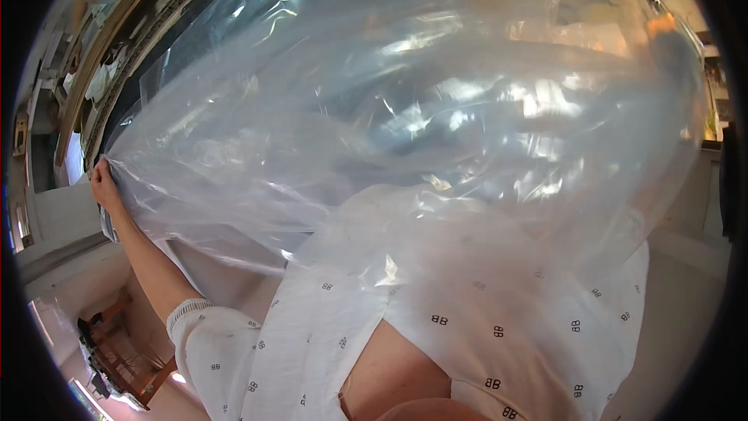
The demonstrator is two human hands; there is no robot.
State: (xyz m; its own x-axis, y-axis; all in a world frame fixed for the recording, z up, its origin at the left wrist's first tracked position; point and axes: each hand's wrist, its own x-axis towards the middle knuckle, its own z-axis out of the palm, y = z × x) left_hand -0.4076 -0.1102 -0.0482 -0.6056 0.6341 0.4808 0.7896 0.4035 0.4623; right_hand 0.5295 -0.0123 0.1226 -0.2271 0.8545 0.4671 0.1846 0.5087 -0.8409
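A large, clear plastic sheet (234, 132) spreads across most of the view, billowing and creased, with bright glints on it. Its left corner is pinched in the closed fingers of my left hand (103, 181), and that arm reaches out to the left. Toward the right the sheet is blurred and covers my right arm, whose sleeve edge (635, 220) shows dimly through it. My right hand cannot be made out behind the plastic. The sheet's near part hangs over the front of my white patterned shirt (499, 331). I cannot tell whether it is a single layer or a bag.
A dark surface with a pale edge (117, 82) lies beyond the sheet at the upper left. A wooden frame with dark fittings (117, 351) stands at the lower left. Several blurred furnishings line the far right rim.
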